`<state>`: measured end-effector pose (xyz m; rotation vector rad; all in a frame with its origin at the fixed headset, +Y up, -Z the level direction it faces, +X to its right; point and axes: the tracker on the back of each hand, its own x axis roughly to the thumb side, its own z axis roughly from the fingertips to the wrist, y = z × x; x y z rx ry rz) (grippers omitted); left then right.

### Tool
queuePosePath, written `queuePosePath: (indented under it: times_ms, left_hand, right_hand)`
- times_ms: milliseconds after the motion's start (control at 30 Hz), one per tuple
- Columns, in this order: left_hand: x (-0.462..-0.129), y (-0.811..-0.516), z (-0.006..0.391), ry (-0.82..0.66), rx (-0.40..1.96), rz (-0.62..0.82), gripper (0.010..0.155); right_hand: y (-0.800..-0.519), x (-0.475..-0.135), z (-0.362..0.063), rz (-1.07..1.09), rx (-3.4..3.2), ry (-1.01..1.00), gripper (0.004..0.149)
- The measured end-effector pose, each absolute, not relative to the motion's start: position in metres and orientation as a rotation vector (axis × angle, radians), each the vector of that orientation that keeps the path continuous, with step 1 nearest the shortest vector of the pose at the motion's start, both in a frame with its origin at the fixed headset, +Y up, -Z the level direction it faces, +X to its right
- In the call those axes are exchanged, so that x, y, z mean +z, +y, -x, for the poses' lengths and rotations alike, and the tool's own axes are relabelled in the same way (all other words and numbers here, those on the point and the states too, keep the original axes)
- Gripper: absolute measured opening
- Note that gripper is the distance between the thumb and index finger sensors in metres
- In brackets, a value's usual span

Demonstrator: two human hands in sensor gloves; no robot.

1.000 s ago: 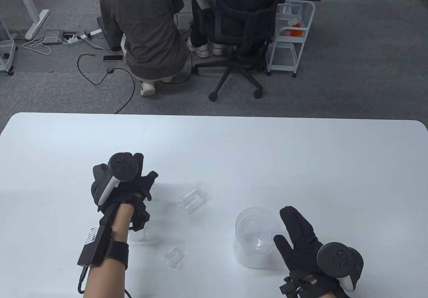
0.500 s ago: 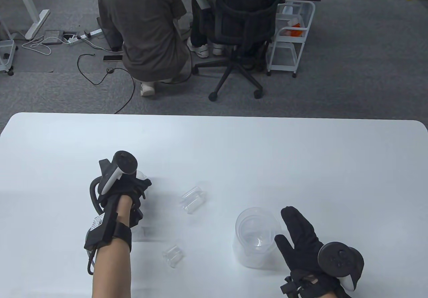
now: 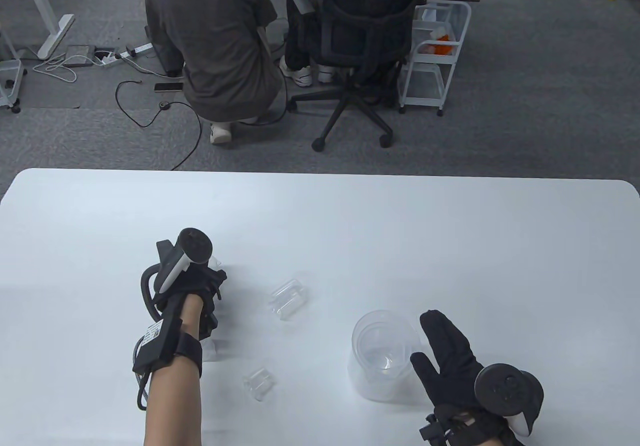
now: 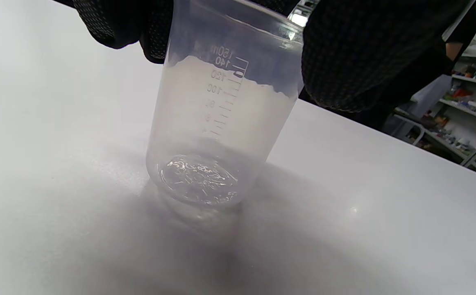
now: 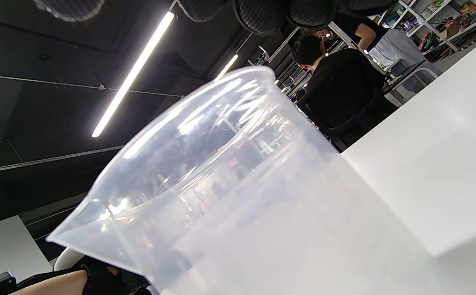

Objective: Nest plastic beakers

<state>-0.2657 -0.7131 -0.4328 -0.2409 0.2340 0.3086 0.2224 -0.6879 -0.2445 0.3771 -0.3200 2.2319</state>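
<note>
My left hand [image 3: 211, 280] grips a clear 150 ml beaker [image 4: 217, 123] by its upper part, upright and at or just above the white table [image 3: 320, 216]. My gloved fingers [image 4: 344, 53] sit on both sides of its rim. Only its rim shows in the table view [image 3: 216, 262]. A large clear beaker [image 3: 382, 366] stands at the front right with a smaller beaker nested inside it. My right hand [image 3: 434, 346] lies spread against its right side. The large beaker fills the right wrist view [image 5: 230, 196].
A small clear beaker [image 3: 288, 298] lies on its side between my hands. Another small one [image 3: 259, 383] sits nearer the front edge, and one more [image 3: 212, 351] lies beside my left wrist. Two people and an office chair [image 3: 360, 41] are beyond the table's far edge.
My left hand has turned and closed around the 150 ml beaker, and its forearm has swung to the right. My right hand and the large beaker have not moved.
</note>
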Motion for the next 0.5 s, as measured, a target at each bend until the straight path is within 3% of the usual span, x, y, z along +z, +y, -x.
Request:
queuePosePath:
  times_ms: [500]
  left_hand:
    - [-0.403,-0.637,0.207,0.000,0.366,0.069,0.078]
  right_hand:
    - [-0.689,-0.243,-0.225,-0.368,2.239,-0.330,0.074]
